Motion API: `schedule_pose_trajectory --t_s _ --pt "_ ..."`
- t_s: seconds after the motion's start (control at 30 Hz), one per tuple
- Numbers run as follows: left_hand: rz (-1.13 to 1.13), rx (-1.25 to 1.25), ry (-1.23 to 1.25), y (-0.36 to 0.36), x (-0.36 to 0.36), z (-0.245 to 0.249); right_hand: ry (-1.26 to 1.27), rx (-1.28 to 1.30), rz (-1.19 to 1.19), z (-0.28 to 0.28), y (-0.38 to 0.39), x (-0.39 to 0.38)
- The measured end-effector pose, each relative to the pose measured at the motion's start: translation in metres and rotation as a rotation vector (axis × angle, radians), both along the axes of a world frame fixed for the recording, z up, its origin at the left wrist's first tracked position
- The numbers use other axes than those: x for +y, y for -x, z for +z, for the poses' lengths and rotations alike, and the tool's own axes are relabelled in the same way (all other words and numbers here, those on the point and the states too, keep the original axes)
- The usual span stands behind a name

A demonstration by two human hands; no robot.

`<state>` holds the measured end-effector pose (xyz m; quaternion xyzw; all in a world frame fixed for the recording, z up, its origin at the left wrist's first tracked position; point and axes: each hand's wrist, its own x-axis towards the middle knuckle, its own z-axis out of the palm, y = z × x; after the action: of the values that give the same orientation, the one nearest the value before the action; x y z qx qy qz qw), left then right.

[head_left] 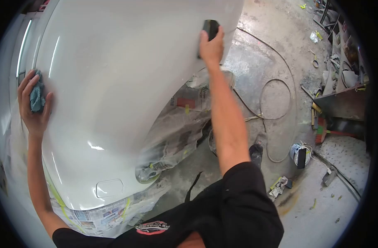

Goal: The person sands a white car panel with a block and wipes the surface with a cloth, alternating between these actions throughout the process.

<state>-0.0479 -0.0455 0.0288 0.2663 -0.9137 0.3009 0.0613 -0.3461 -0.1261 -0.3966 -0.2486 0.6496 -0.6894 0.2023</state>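
Note:
A glossy white car body panel stretches across the left and middle of the head view. My right hand grips a black sanding block and presses it along the panel's right part, near its edge. On the far left, my left hand rests by the panel's other edge, with its fingers curled over a crumpled blue-green cloth. Newspaper and plastic masking covers the wheel-arch area below my right hand. More taped newspaper hangs under the panel's front end.
A thin hose loops over the concrete floor on the right. A white bucket with a black block at its rim stands there. Crumpled paper, a broom head and a cluttered metal shelf lie further right.

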Motion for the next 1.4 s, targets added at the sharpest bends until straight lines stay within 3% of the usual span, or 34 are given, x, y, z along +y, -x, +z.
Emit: schedule_pose_trajectory --t_s 0.07,0.17,0.27,0.4,0.5,0.63,0.67,0.73,0.83,0.9,0.97,1.03,1.13,1.23,1.3,1.4 --pt "-0.005 0.008 0.016 0.002 0.0 -0.003 0.12 0.16 0.002 0.035 -0.044 0.033" --pt "0.001 0.007 0.008 0.001 0.001 -0.002 0.266 0.359 0.26 0.072 -0.113 0.115" --pt "0.027 -0.04 0.037 -0.008 -0.004 0.002 0.273 0.304 0.146 0.051 -0.061 0.061" --pt "0.027 -0.028 0.012 -0.009 -0.004 0.001 -0.131 0.025 0.134 0.028 0.024 -0.009" --pt "0.016 0.015 -0.014 -0.004 -0.001 0.0 0.041 0.195 -0.019 0.051 -0.032 0.018" --pt "0.019 0.009 0.002 0.0 0.002 -0.001 0.338 0.57 0.126 0.105 -0.115 0.112" --pt "0.017 -0.002 0.02 0.0 0.002 -0.001 0.316 0.555 0.214 0.097 -0.102 0.103" --pt "0.025 -0.003 0.011 -0.005 -0.002 0.0 0.332 0.452 0.087 0.083 -0.062 0.055" --pt "0.003 0.019 -0.008 -0.004 -0.002 -0.003 0.001 0.185 0.089 0.057 0.01 -0.006" --pt "-0.014 0.022 -0.008 -0.002 -0.001 -0.001 -0.091 0.074 0.101 0.068 0.007 -0.006" --pt "-0.013 0.023 0.0 -0.002 -0.001 -0.001 0.167 0.32 -0.033 0.081 -0.044 0.022" --pt "-0.004 0.017 0.012 -0.001 -0.001 -0.001 0.278 0.566 0.14 0.115 -0.107 0.089" --pt "0.007 0.019 0.003 -0.003 0.001 -0.001 0.37 0.663 0.144 0.109 -0.107 0.094" --pt "-0.006 0.028 -0.008 -0.002 -0.004 -0.004 0.172 0.376 0.001 0.059 -0.021 0.006" --pt "-0.009 0.03 -0.002 -0.002 -0.001 -0.001 -0.04 0.095 0.132 0.048 0.02 -0.015" --pt "-0.009 0.025 -0.007 -0.005 -0.002 -0.002 0.053 0.211 0.066 0.059 -0.019 0.009"
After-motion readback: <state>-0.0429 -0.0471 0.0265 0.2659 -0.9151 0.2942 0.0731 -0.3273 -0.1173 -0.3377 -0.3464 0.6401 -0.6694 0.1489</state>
